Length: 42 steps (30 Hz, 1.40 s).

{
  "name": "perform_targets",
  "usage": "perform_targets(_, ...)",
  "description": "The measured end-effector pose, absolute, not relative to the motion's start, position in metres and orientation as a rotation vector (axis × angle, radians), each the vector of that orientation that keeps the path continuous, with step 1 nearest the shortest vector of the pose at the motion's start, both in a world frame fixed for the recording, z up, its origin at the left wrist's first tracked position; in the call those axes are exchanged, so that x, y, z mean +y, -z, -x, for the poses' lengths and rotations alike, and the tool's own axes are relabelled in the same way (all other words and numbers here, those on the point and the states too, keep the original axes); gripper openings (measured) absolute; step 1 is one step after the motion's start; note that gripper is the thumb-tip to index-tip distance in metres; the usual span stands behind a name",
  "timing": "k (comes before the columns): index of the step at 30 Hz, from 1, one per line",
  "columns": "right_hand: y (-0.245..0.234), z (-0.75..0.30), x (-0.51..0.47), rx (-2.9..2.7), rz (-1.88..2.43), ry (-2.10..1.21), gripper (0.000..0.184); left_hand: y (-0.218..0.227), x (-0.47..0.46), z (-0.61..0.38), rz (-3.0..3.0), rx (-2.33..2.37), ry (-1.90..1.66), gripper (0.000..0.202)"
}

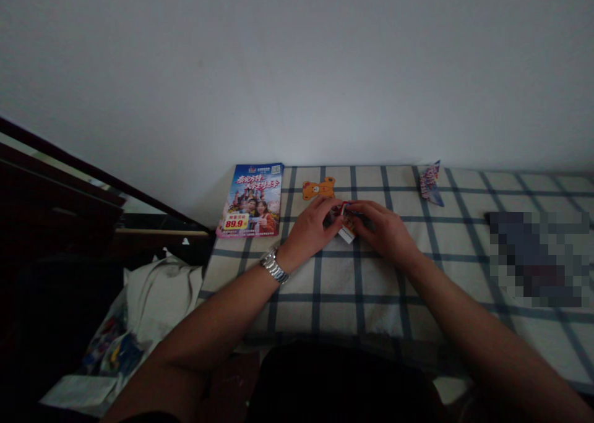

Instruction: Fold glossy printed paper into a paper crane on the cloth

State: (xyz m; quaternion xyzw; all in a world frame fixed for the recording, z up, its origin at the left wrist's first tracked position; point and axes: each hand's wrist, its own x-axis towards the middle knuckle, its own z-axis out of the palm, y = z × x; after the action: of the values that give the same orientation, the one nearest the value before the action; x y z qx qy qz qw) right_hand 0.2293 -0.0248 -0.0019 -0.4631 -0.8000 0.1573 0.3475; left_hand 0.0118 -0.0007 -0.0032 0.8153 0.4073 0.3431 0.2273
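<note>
My left hand (pixel 312 226), with a metal watch (pixel 274 266) on the wrist, and my right hand (pixel 384 229) meet over a small piece of coloured paper (pixel 346 225) on the checked tablecloth (pixel 352 274). Both hands have their fingers pinched on the paper, which lies partly hidden between them. Its white underside shows at the lower edge. An orange bear-shaped cut-out (pixel 318 188) lies just beyond my left hand.
A colourful leaflet (pixel 252 200) lies at the table's left back corner. A folded paper figure (pixel 430 183) stands at the back by the wall. A blurred patch (pixel 538 256) covers part of the right side. A bag with cloth (pixel 148 299) sits left of the table.
</note>
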Motion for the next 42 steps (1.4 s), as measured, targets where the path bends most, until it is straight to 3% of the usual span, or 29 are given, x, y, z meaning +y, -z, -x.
perform_targets(42, 0.0065, -0.2332, -0.0219, -2.006, 1.153, -0.505, 0.016, 0.0023, 0.0004, -0.0112, -2.242, 1.068, -0.91, 0.023)
